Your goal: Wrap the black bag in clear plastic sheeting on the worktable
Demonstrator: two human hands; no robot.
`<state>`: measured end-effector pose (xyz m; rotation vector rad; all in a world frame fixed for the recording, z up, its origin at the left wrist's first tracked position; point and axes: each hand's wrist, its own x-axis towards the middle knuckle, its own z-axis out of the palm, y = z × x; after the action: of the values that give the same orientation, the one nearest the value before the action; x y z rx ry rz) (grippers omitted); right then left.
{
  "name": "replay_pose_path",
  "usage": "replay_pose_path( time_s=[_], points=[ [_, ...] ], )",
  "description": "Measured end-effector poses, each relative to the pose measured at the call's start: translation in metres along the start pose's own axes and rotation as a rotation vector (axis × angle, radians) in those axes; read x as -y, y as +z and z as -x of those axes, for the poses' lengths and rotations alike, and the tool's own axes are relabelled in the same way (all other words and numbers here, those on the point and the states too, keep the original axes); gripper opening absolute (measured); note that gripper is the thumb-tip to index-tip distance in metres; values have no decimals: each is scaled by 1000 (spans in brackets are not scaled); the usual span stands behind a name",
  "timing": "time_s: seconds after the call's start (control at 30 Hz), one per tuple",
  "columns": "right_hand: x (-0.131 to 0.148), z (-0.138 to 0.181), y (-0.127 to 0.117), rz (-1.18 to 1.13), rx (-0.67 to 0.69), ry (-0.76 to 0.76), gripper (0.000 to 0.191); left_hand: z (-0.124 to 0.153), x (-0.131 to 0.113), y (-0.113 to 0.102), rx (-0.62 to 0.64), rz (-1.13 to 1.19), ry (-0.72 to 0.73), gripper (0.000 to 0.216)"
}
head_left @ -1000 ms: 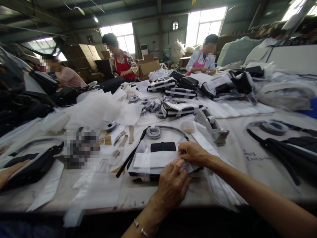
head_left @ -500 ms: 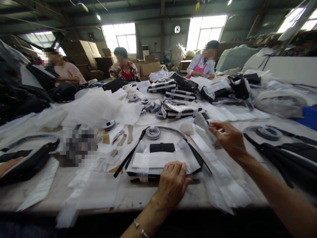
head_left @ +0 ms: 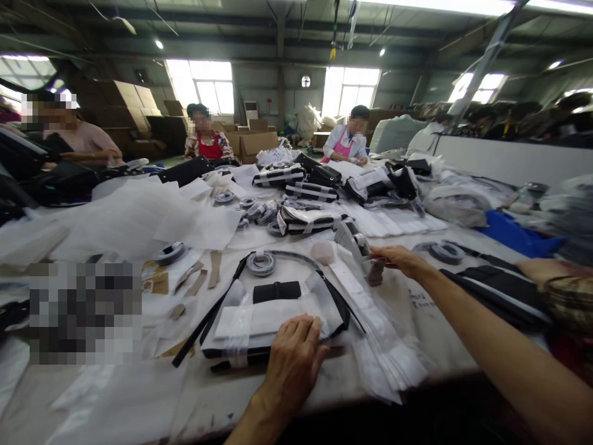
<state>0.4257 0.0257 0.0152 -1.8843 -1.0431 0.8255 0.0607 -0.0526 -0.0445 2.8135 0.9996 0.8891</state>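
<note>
A black handbag [head_left: 331, 309], partly wrapped in white sheeting with a clear tape strip down its front, lies before me. My left hand [head_left: 296, 352] rests on its lower right front, fingers laid over the wrapping. Farther right stands a grey tape dispenser [head_left: 347, 238]. The fingers of my right hand [head_left: 403, 259] are closed at its near end, apparently on the tape, which is hard to make out. The bag's strap arches behind it, beside a wrapped grey coil [head_left: 260, 263].
White packing strips [head_left: 370, 334] lie right of the bag; thin white sheets [head_left: 125, 216] pile at left. More wrapped bags [head_left: 310, 219] stand behind. A neighbour's sleeved arm [head_left: 565, 296] reaches over a black bag [head_left: 500, 293] at right. Several people sit across the table.
The view has swung right, so things appear farther left. My right hand has moved close against the tape dispenser. My left hand stays on the handbag. A neighbour's arm shows at right.
</note>
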Motion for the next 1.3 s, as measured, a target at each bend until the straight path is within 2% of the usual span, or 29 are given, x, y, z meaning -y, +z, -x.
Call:
replay_pose_path(
  time_s=[0.17, 0.3, 0.4, 0.53, 0.63, 0.7, 0.73, 0.87, 0.97, 1.03, 1.13, 1.2, 1.3],
  points=[
    [11, 3, 11, -142, -66, -51, 29, 0, 1, -1, -30, -24, 16, 41],
    [10, 23, 7, -207, -183, -124, 26, -1, 1, 0, -39, -25, 18, 42],
    [-5, 42, 5, -206, -245, -113, 24, -1, 1, 1, -26, -18, 16, 40],
    [-37, 63, 11, -112, -238, -7, 21, 1, 1, 2, -16, -7, -2, 38],
    [-43, 74, 13, -47, -234, 24, 20, 2, 0, 1, 11, 14, -14, 37],
    [-27, 82, 14, -9, -131, -54, 22, 2, -1, -1, 37, 25, -21, 37],
    [-14, 87, 17, 17, -27, -117, 23, 1, -2, -3, 46, 29, -26, 37],
    [58, 105, 40, 228, 537, -342, 23, 0, -3, -5, 72, 37, -42, 40],
    [105, 110, 71, 507, 819, -508, 16, 0, -3, -5, 73, 35, -40, 43],
    [127, 106, 94, 721, 919, -605, 10, 0, -4, -6, 73, 41, -40, 44],
    [143, 96, 132, 1057, 975, -714, 3, 0, -4, -7, 87, 57, -49, 41],
    [146, 89, 156, 1242, 976, -776, 7, 0, -3, -7, 92, 62, -50, 40],
    [141, 80, 184, 1362, 971, -833, 17, 1, -2, -5, 81, 56, -43, 42]
  ],
)
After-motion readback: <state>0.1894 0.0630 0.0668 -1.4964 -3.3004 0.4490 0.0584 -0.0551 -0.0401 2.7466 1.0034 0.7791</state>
